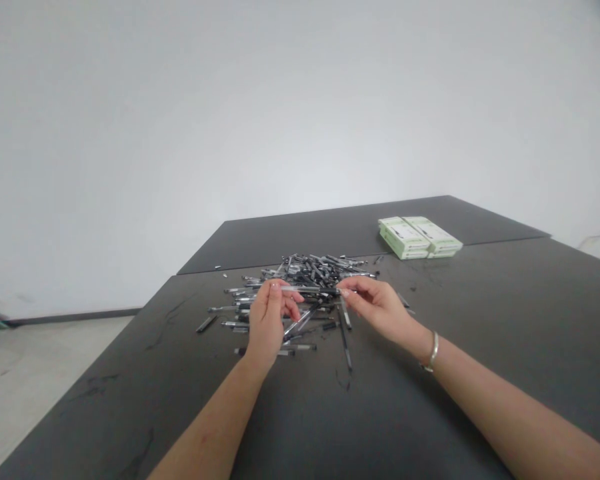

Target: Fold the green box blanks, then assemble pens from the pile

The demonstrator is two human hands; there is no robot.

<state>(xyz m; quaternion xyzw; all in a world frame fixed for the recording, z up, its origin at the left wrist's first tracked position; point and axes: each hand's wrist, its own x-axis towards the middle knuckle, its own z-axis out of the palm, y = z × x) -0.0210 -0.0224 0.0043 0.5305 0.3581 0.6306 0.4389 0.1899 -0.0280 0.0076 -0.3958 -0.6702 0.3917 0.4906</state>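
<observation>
Between my two hands a clear pen with a black grip is held level above the table. My left hand pinches its left end between thumb and fingers. At the other end, the thumb and forefinger of my right hand are closed on the black tip part; whether they hold a separate cap there I cannot tell. Beneath and behind both hands lies a loose pile of pens, clear and black, with several caps among them. One pen lies apart, pointing toward me.
Light green and white boxes are stacked at the back right of the dark table. A seam runs across the tabletop behind the pile. A white wall stands behind the table.
</observation>
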